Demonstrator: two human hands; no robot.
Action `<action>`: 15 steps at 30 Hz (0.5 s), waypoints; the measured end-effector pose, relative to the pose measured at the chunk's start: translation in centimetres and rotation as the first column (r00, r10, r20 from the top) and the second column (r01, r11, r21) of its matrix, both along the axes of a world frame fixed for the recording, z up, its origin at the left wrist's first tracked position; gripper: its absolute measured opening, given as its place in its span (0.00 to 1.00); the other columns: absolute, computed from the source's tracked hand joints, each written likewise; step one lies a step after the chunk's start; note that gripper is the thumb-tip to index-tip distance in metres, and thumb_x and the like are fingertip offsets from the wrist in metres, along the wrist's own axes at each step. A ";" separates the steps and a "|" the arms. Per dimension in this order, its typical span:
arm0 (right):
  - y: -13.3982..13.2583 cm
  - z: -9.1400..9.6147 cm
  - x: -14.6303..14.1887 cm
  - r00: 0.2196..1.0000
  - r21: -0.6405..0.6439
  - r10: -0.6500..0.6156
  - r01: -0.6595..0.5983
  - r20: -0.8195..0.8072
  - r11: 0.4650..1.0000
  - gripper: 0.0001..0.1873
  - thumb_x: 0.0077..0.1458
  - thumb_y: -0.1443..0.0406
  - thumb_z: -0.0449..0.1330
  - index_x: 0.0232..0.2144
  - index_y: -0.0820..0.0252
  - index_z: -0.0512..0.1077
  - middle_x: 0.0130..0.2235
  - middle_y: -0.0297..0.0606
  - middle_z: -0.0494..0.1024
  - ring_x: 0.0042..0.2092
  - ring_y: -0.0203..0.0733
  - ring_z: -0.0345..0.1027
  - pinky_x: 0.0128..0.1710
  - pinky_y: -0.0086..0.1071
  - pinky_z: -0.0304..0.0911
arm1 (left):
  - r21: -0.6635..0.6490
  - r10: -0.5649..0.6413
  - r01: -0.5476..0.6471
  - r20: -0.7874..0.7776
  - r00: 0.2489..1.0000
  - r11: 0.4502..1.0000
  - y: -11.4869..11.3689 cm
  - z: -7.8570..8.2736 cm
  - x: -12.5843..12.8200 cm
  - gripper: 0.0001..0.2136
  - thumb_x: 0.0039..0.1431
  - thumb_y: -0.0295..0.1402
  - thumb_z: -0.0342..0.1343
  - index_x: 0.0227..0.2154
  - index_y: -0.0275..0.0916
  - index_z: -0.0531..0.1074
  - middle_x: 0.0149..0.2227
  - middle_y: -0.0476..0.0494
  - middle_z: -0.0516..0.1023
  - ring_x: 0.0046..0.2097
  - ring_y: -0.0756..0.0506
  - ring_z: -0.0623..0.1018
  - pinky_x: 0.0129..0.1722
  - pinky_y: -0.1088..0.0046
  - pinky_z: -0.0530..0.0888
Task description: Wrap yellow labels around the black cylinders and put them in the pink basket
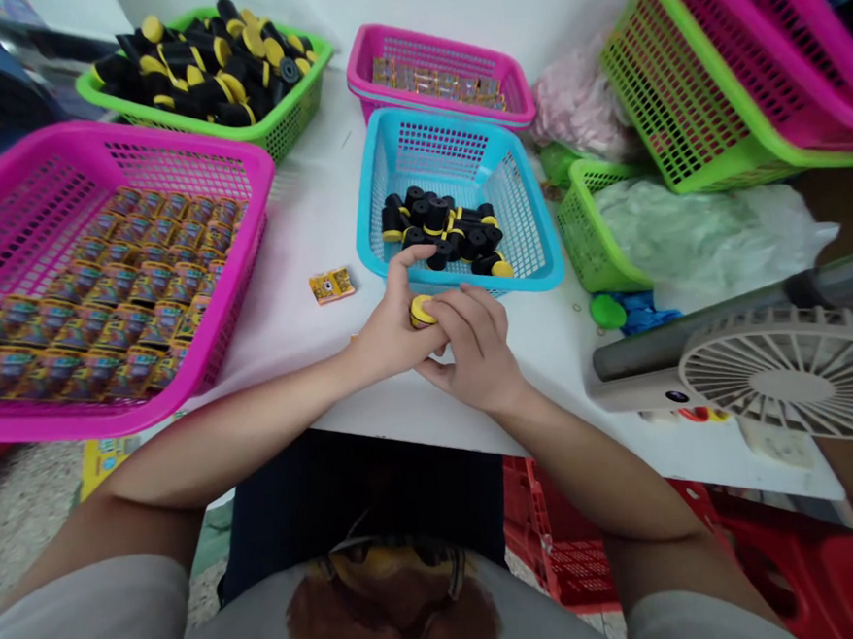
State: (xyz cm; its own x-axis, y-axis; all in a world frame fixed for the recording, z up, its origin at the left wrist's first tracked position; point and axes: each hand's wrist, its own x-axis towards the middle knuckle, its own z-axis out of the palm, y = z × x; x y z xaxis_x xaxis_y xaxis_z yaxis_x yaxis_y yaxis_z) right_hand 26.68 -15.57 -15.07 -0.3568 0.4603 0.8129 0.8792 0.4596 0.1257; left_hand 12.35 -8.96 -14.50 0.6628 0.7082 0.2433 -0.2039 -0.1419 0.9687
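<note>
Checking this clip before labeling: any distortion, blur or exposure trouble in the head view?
Head view: edges look stretched, notably the fan; print on the wrapped packs is too soft to read; the yellow-topped piece at the hands lacks fine detail; the white table is bright, the dark trousers nearly featureless.
</note>
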 end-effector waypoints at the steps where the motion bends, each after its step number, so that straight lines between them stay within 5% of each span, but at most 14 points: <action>1: 0.0 0.0 0.0 1.000 0.014 0.005 -0.006 0.007 1.000 0.25 0.64 0.63 0.61 0.60 0.62 0.65 0.49 0.47 0.77 0.52 0.50 0.70 0.59 0.47 0.70 | 0.008 -0.002 0.002 -0.007 1.000 1.000 0.0 0.0 0.0 0.39 0.56 0.33 0.64 0.65 0.44 0.46 0.20 0.65 0.57 0.19 0.53 0.66 0.20 0.77 0.60; 5: 0.1 0.2 0.1 0.998 0.066 0.056 -0.056 0.012 0.996 0.20 0.66 0.62 0.60 0.57 0.65 0.69 0.48 0.47 0.76 0.51 0.48 0.69 0.60 0.47 0.71 | 0.053 -0.036 0.037 -0.015 0.999 0.998 0.1 -0.1 0.0 0.39 0.56 0.32 0.64 0.64 0.45 0.45 0.20 0.65 0.55 0.19 0.53 0.62 0.19 0.76 0.58; 12: 0.0 -0.3 0.3 0.998 0.051 0.029 -0.033 0.063 0.998 0.20 0.67 0.63 0.60 0.59 0.60 0.69 0.47 0.44 0.79 0.50 0.46 0.70 0.62 0.51 0.75 | 0.198 0.203 -0.196 -0.014 0.979 0.960 -0.9 -0.4 0.3 0.34 0.55 0.25 0.59 0.60 0.44 0.49 0.23 0.61 0.62 0.24 0.51 0.67 0.25 0.73 0.64; 15: 0.1 -0.2 0.4 0.997 0.073 0.049 -0.053 0.061 0.996 0.20 0.67 0.63 0.60 0.59 0.60 0.69 0.46 0.43 0.80 0.50 0.45 0.71 0.62 0.51 0.75 | 0.198 0.195 -0.191 -0.002 0.981 0.961 -0.9 -0.5 0.3 0.33 0.55 0.26 0.59 0.60 0.45 0.48 0.24 0.61 0.62 0.24 0.51 0.67 0.24 0.74 0.64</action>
State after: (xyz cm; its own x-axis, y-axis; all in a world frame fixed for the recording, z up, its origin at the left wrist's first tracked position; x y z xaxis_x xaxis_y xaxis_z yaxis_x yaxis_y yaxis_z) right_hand 27.12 -15.44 -15.31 -0.4266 0.3794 0.8210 0.8450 0.4908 0.2123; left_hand 12.64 -9.88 -14.95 0.5243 0.7632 0.3776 -0.1338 -0.3641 0.9217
